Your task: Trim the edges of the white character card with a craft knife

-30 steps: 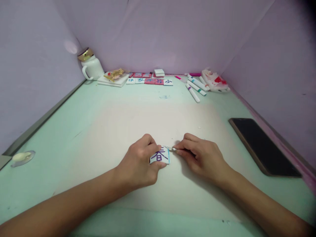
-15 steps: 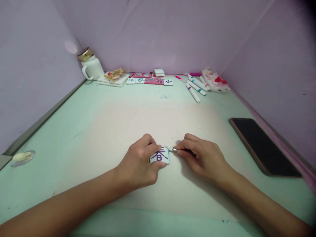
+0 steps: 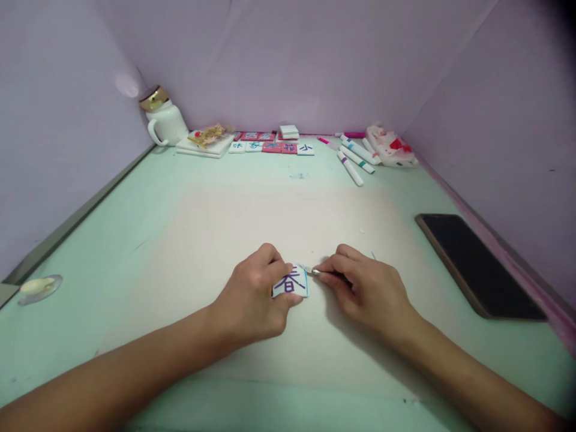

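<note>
Little has changed since the earlier frame; the left hand still pinches the small white tile against the table; the right hand, just beside it, stays closed on a thin metal-tipped tool touching the tile's right edge; a white jug stands far beyond the left hand, its contents hidden.

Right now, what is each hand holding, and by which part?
Left hand pins the card by its left side. Right hand pinches a thin tool just behind its metal tip.
</note>
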Motion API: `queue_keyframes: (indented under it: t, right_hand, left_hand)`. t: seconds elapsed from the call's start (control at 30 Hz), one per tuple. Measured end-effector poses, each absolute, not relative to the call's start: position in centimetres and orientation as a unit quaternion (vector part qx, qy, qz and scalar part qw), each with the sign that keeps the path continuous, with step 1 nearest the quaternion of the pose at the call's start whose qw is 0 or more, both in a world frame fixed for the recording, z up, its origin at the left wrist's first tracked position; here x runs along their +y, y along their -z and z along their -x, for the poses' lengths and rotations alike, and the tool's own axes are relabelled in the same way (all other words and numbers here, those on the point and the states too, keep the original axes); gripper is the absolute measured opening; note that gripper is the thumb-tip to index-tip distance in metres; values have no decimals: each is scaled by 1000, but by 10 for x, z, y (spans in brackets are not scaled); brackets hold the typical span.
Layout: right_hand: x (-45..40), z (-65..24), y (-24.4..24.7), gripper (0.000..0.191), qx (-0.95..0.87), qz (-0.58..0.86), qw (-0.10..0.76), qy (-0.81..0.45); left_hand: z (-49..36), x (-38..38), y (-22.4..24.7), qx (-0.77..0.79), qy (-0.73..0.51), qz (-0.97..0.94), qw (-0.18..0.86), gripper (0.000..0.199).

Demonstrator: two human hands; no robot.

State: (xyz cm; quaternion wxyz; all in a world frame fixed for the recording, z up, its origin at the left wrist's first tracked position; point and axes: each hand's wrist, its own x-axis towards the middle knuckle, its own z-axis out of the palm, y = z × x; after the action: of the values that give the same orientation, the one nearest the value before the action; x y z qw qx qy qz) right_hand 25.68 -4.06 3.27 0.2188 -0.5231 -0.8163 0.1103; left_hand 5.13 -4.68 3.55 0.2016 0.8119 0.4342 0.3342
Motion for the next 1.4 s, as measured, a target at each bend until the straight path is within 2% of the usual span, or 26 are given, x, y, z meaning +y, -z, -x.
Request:
queue_keyframes:
  t: [0.33, 0.8, 1.4]
  right_hand:
    - [-47, -252, -29, 23, -817, 524, 234, -56]
    - [-48, -253, -31, 24, -814, 529, 228, -72]
    - [-51, -249, -31, 23, -801, 545, 240, -61]
  left_hand:
    - [-53, -47, -32, 448, -346, -800, 198, 11]
    - [-54, -47, -35, 458, -340, -794, 212, 9]
    - [-61, -49, -36, 501, -302, -794, 168, 12]
